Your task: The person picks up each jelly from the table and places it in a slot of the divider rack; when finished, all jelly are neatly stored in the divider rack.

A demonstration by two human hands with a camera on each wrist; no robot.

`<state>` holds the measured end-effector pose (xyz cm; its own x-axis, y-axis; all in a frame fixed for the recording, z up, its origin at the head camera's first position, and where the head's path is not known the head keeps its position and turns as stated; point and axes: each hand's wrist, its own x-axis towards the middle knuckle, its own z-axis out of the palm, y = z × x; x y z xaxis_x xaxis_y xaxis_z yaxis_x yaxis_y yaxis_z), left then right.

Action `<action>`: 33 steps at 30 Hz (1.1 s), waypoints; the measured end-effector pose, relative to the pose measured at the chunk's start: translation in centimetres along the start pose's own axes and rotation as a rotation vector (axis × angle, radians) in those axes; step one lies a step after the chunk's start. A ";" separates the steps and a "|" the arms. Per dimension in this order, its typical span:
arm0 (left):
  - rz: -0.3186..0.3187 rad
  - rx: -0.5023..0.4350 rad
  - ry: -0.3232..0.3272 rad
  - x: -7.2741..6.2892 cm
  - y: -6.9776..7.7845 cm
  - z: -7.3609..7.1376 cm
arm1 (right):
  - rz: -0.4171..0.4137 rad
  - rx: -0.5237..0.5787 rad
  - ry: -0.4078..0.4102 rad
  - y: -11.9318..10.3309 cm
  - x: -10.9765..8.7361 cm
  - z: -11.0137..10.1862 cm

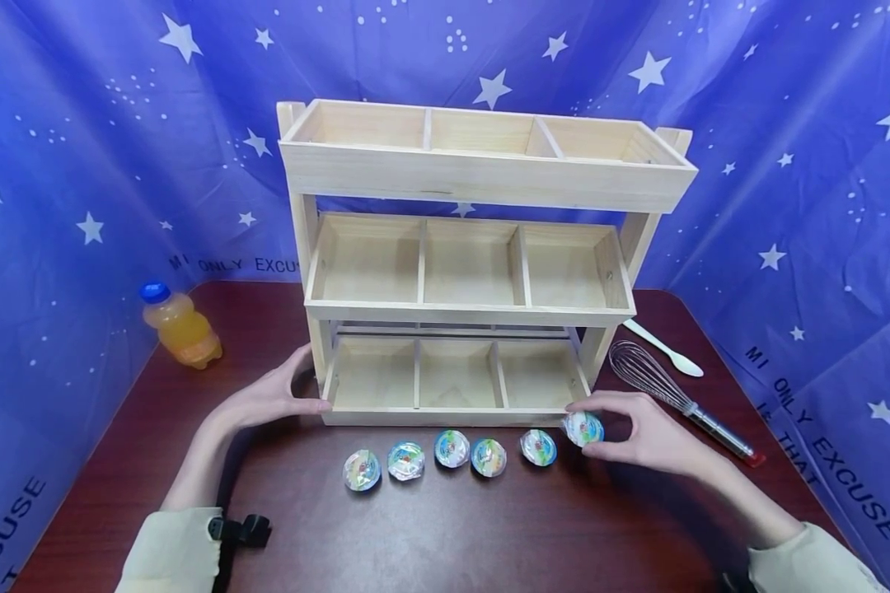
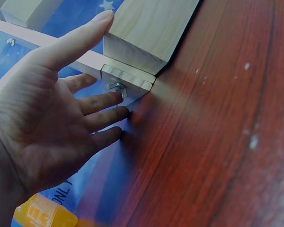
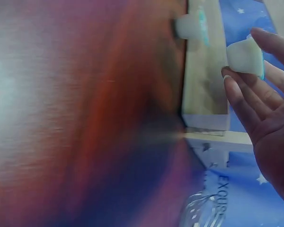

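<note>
A wooden three-tier rack (image 1: 452,418) stands in the middle of the table, each tier split into three compartments. My left hand (image 1: 270,395) is at its lower left corner. In the left wrist view that hand (image 2: 61,101) has its thumb against the bottom tray's corner and its fingers spread beside the foot with a wing nut (image 2: 117,88). My right hand (image 1: 641,428) pinches a small jelly cup (image 1: 583,428) with a printed lid, close to the bottom tray's right front corner. The right wrist view shows the cup's white side (image 3: 245,56) between thumb and fingers.
Several more jelly cups (image 1: 489,458) stand in a loose row before the rack. Right of it lie a whisk (image 1: 648,371) and a white spoon (image 1: 667,350). An orange drink bottle (image 1: 184,328) stands at the left. A blue star curtain (image 1: 771,206) surrounds the table.
</note>
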<state>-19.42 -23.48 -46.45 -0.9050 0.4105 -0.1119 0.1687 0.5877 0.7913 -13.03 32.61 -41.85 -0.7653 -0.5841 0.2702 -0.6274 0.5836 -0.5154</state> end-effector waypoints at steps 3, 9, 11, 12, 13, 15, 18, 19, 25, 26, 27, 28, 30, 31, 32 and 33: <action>-0.004 0.001 -0.004 0.1 0.1 0.0 | 0.006 0.004 0.017 -0.3 0.8 -0.5; -0.002 -0.010 -0.008 0.1 0.0 0.1 | -0.041 0.024 0.042 -0.5 2.4 -0.7; 0.005 -0.008 -0.005 0.1 0.0 0.1 | -0.051 0.044 0.034 -0.6 3.1 -0.7; 0.007 -0.008 -0.005 0.2 0.0 0.1 | -0.056 0.052 0.027 -0.8 3.5 -0.6; 0.008 -0.005 -0.004 0.2 0.0 0.0 | -0.058 0.060 0.020 -0.9 3.8 -0.6; 0.009 0.001 -0.003 0.2 0.0 0.0 | -0.061 0.096 0.002 -1.1 4.5 -0.4; 0.007 0.005 -0.003 0.2 -0.1 -0.1 | -0.055 0.135 -0.010 -1.4 5.5 -0.2; 0.007 0.005 -0.003 0.2 -0.1 -0.1 | -0.052 0.146 -0.011 -1.5 5.8 -0.1; 0.009 -0.008 -0.007 0.1 -0.1 -0.1 | -0.027 0.177 0.010 -1.6 7.4 0.9; 0.013 -0.010 -0.009 0.1 -0.1 -0.1 | -0.024 0.181 0.012 -1.6 7.6 1.1; 0.016 -0.011 -0.010 0.2 -0.1 -0.1 | -0.020 0.185 0.012 -1.6 7.8 1.2; 0.019 -0.013 -0.011 0.2 -0.1 0.0 | -0.020 0.189 0.011 -1.7 8.0 1.4; 0.021 -0.011 -0.013 0.2 -0.1 0.0 | -0.016 0.197 0.004 -1.8 8.4 1.9; 0.022 -0.012 -0.013 0.2 -0.1 0.0 | -0.015 0.200 -0.001 -1.9 8.6 2.1; 0.022 -0.012 -0.013 0.2 -0.1 0.0 | -0.014 0.198 -0.007 -2.0 8.9 2.3; 0.021 -0.012 -0.012 0.2 -0.1 0.0 | -0.010 0.197 -0.012 -2.1 9.1 2.5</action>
<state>-19.57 -23.47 -46.56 -0.8965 0.4310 -0.1029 0.1824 0.5707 0.8006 -18.32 24.65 -40.32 -0.7565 -0.5970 0.2670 -0.5940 0.4564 -0.6625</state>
